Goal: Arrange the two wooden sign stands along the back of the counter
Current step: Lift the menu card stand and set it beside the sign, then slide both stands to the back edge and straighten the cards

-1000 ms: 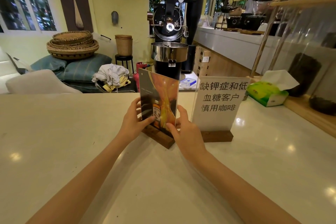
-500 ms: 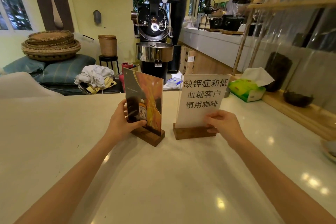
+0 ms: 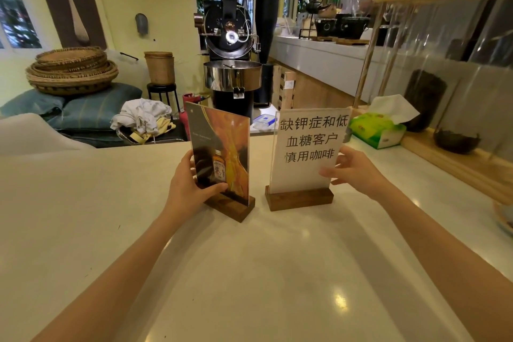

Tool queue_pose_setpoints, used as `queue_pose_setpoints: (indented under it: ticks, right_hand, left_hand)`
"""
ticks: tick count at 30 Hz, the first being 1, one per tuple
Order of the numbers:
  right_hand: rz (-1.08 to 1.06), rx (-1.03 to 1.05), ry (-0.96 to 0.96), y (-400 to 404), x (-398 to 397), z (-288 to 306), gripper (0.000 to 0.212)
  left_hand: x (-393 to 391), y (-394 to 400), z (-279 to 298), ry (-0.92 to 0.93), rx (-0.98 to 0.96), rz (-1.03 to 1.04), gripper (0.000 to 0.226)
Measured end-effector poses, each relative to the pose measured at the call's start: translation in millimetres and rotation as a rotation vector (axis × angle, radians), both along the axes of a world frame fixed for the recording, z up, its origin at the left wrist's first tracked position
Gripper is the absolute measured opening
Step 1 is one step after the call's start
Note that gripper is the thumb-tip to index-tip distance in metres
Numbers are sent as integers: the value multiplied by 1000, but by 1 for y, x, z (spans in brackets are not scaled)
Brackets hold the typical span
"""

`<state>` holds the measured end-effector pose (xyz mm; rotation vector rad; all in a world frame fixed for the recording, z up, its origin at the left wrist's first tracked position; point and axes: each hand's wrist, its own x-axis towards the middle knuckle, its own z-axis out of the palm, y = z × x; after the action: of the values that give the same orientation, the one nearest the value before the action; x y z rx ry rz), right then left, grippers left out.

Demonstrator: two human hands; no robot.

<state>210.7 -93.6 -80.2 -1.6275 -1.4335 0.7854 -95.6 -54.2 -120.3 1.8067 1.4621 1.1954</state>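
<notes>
1. The glossy cream stone counter [image 3: 83, 216] is the landmark; both sign stands sit upright on it near its far edge, side by side with a narrow gap between their bases.
2. The orange picture sign in a clear acrylic sheet on a dark walnut block [image 3: 222, 158] stands angled, its right end turned toward the viewer.
3. The left hand [image 3: 188, 186] grips this sign's left edge: thumb across the front low down, fingers wrapped behind the sheet.
4. The white paper sign with black Chinese characters in clear acrylic on a matching walnut block [image 3: 308, 153] faces squarely forward.
5. The right hand [image 3: 358, 172] is half open at that sign's right edge, fingertips touching the sheet; whether it truly pinches it I cannot tell.
6. On the counter's right end lies a green soft tissue pack with a white tissue sticking up [image 3: 380, 128], well apart from the signs.
7. Beyond the counter's far edge stands a black and steel coffee roaster with a round shiny tray [image 3: 231, 64].
8. Left of the roaster, past the counter, a stack of shallow woven baskets [image 3: 72, 69] rests on blue-grey cushions.
</notes>
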Motion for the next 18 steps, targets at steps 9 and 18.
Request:
queue_pose_setpoints:
  ticks: [9,18]
  right_hand:
    - [50,-9,-85,7,20,6,47]
    - [-20,-20,-117,-4,75,10,45]
  left_hand:
    - [31,15,-2,17,36,-33,86]
    - [92,31,-1,4,64,-111,83]
